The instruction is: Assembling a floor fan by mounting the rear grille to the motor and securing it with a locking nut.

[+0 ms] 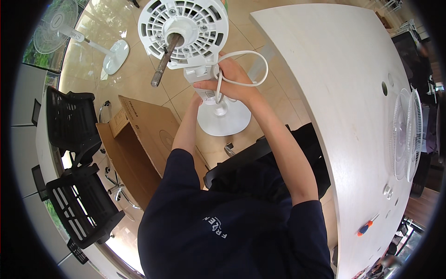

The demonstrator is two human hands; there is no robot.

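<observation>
While a white table point(346, 83) flanks tiled floor point(278, 90), right hand point(234, 76) grips fan point(197, 58), left hand point(197, 99) mostly hidden, hold unclear.

Mesh chairs point(69, 120) and a desk point(320, 60) suggest an office.

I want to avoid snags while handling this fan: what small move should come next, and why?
Probably ease the white cord clear of the right hand: its loop crosses that hand, which grips the fan neck, so it might catch.
</observation>
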